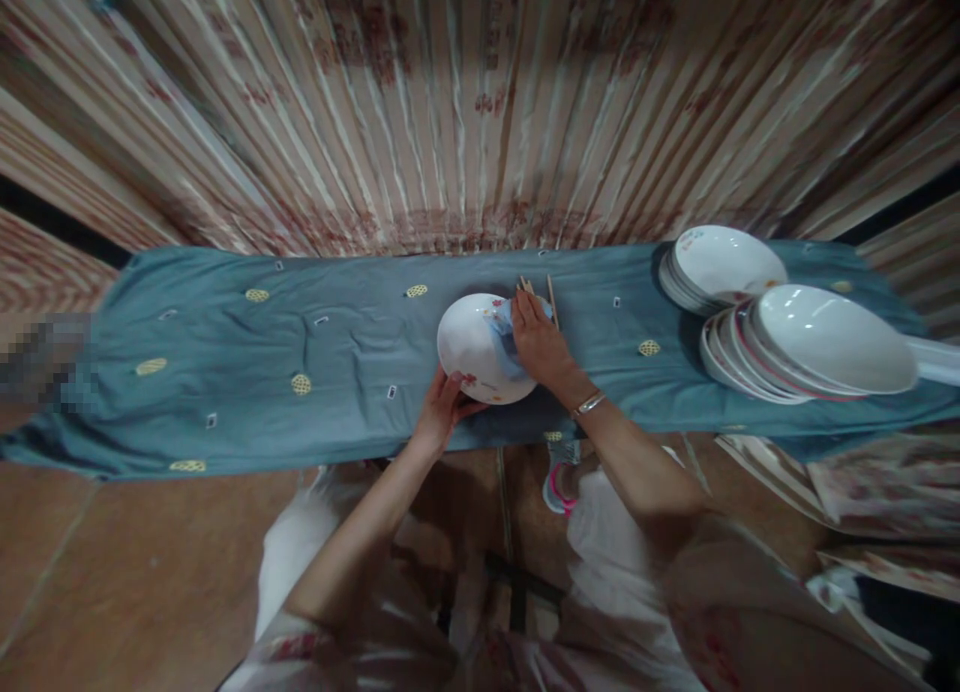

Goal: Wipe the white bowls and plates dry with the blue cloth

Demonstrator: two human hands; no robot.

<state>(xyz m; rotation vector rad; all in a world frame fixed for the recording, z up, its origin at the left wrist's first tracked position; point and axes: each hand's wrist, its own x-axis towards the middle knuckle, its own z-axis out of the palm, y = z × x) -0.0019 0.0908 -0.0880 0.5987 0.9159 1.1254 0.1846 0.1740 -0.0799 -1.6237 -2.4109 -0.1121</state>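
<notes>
A white plate (pixel 469 337) with small flower prints rests on the cloth-covered table in front of me. My left hand (pixel 444 407) grips its near left rim, thumb over the edge and fingers underneath. A pale blue cloth (pixel 504 344) lies on the right half of the plate. Pressed down over it is my right hand (pixel 540 344), its fingers long and close together, with a bracelet on the wrist. Some wooden chopsticks (pixel 553 300) lie just beyond my right hand, partly hidden by it.
At the right end of the table stand a stack of white bowls (pixel 724 262) and, nearer, a stack of larger dishes topped by a white handled bowl (pixel 832 337). A patterned tablecloth (pixel 352 322) covers the narrow table. Behind it hangs a pleated curtain (pixel 480 122).
</notes>
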